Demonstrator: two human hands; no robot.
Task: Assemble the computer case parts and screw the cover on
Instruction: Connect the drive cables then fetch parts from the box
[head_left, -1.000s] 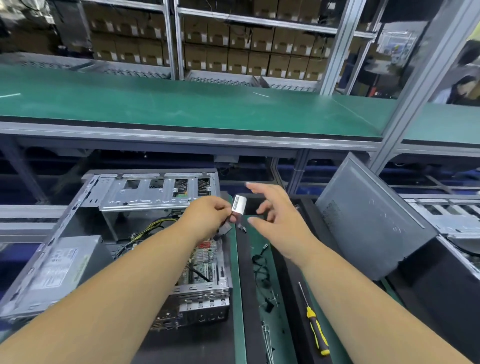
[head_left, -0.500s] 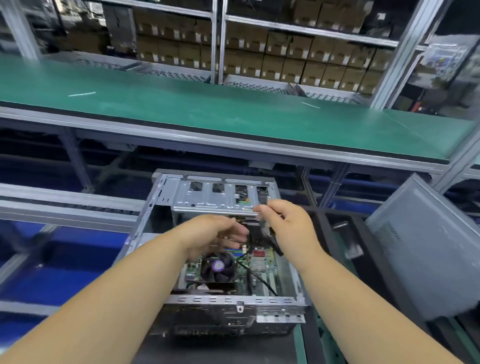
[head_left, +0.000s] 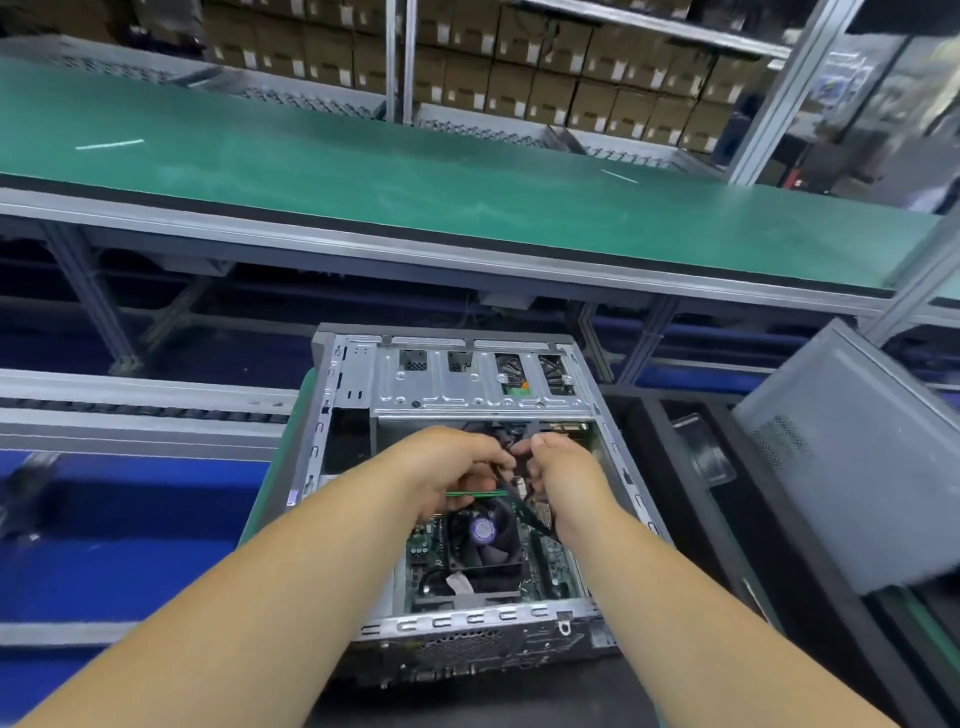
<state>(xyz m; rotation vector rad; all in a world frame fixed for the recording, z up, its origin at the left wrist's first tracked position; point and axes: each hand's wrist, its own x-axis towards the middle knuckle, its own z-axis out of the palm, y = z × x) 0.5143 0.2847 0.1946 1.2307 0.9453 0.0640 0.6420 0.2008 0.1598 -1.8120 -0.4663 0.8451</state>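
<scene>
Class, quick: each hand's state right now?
Left hand: curled, pinching a green card.
Right hand: curled on a black cable.

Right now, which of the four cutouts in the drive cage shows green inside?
The third cutout from the left on the drive cage: green and orange show at its bottom; the others look dark.

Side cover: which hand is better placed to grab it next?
Right. The grey side cover leans to the right of the open case, on the right hand's side; the left hand would have to cross over.
</scene>
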